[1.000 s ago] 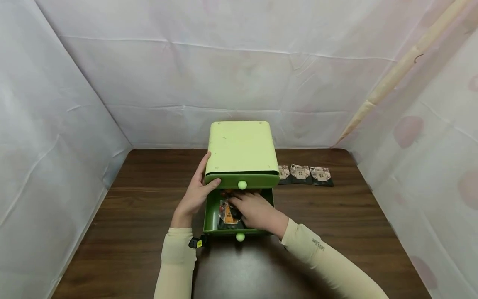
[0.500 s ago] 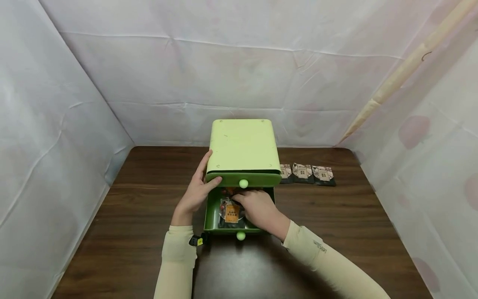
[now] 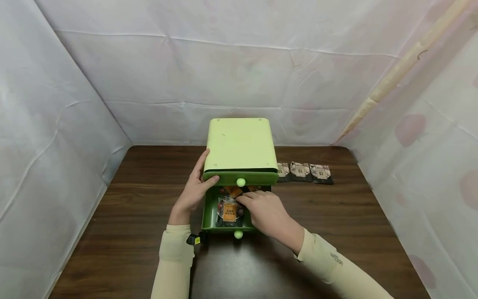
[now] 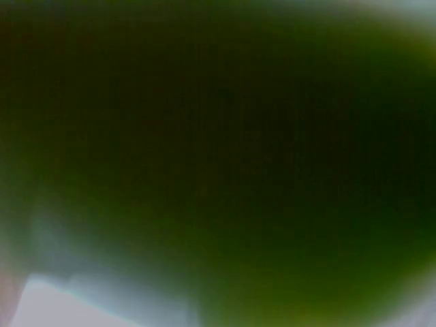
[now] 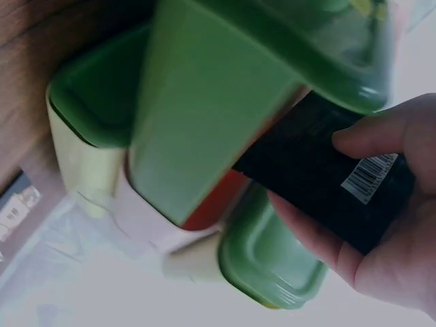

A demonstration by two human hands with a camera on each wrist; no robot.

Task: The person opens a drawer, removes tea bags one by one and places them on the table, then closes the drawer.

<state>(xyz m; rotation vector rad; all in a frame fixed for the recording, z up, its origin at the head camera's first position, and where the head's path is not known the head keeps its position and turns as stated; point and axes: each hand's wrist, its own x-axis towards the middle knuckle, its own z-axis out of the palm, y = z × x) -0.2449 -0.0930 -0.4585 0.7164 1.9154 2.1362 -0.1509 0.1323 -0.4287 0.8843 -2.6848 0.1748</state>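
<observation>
My left hand [image 3: 192, 193] lies against the left side of a light-green drawer cabinet [image 3: 240, 145], its thumb on the front of the upper drawer [image 3: 224, 178]. Below, a green drawer [image 3: 209, 214] is pulled out, with a black packet bearing an orange label [image 3: 229, 212] at its front and more packets [image 3: 233, 191] behind. Over this drawer's right part is my right hand [image 3: 267, 209]. In the right wrist view, it pinches a black packet [image 5: 300, 170] with a barcode between thumb and fingers. The left wrist view is a dark green blur.
Several similar packets lie in a row on the wooden table [image 3: 317, 216], right of the cabinet, among them a rightmost packet [image 3: 321, 173]. The open drawer's round knob [image 3: 238, 234] sticks out in front. Pale curtains [image 3: 231, 74] stand behind and at both sides.
My right hand has drawn back from deep in the drawer, a little to the right and toward me. The orange-labelled packets show more fully. My left hand keeps its place on the cabinet.
</observation>
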